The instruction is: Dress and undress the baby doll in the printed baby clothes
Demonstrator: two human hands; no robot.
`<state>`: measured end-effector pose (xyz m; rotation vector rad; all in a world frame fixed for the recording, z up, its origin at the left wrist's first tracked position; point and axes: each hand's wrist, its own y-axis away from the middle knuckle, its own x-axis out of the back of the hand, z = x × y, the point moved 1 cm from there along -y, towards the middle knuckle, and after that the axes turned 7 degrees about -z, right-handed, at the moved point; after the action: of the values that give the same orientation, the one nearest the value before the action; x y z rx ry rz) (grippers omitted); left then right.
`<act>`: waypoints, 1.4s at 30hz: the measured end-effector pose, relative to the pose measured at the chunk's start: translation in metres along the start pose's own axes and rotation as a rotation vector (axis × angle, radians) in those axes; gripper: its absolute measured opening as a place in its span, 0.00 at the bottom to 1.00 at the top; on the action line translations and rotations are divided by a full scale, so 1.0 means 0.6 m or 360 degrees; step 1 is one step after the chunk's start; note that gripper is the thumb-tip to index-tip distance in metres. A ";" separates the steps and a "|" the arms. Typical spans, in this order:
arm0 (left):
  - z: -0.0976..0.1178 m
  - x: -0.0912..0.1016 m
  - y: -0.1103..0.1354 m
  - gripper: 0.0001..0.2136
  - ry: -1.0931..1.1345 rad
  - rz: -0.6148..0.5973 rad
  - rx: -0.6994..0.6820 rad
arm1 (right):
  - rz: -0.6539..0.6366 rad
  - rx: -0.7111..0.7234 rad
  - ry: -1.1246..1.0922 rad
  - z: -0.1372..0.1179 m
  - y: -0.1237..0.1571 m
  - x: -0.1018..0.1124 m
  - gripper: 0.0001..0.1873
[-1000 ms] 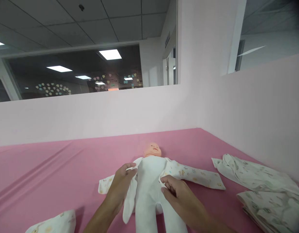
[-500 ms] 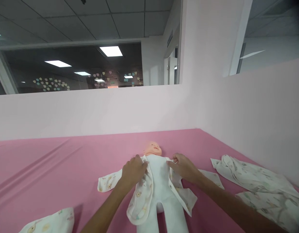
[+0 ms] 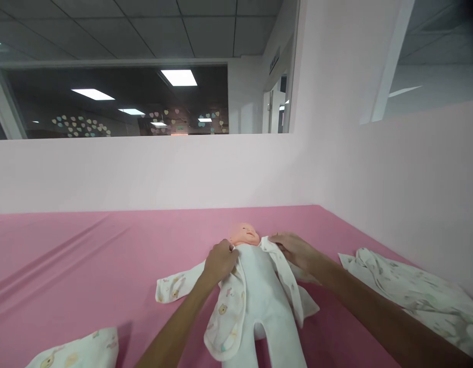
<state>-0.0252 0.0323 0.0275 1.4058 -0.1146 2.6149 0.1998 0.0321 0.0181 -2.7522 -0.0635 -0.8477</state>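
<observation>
1. While the doll (image 3: 256, 281) lies on its back at the near middle of the pink sheet (image 3: 67, 266), its head (image 3: 246, 234) toward the far wall (image 3: 144, 174), a small printed jacket (image 3: 226, 309) hangs open around its shoulders.

2. The left hand (image 3: 221, 259) is narrow, its fingers bunched on the jacket's edge beside the doll's neck; below it the left front panel drops beside the body, print outward.

3. The right hand (image 3: 293, 248) is narrow too, pinching the jacket's right edge near the collar, and the right front panel (image 3: 288, 278) falls from there in a fold (its plain lining seems to be what shows).

4. As for what is done, the left sleeve (image 3: 175, 288) stretches out to the left, probably with an arm inside. The right sleeve (image 3: 303, 275) is mostly behind the forearm, so I cannot tell how it sits.

5. Left undone, as far as shows: the two panels are apart, the doll's white front is bare between them, and no fastening can be seen joining them.

6. Long creases cross the sheet at left. A printed cloth (image 3: 79, 352) sits at the near left, cut off by the view, and crumpled printed fabric (image 3: 408, 286) lies at right near the right wall (image 3: 412, 168).

7. Through the far window (image 3: 117, 102) are lit ceiling panels (image 3: 178, 77) and heart-shaped decorations (image 3: 83, 125), with grey ceiling tiles (image 3: 155, 36) above.
</observation>
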 end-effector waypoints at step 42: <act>0.015 -0.040 0.009 0.10 -0.0201 0.0443 -0.0372 | 0.0275 -0.0087 -0.0688 -0.039 -0.003 -0.128 0.11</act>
<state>-0.0059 0.0228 0.0126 1.5644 -0.6537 2.6099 0.1234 0.0305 -0.0057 -2.8888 0.1160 -0.2056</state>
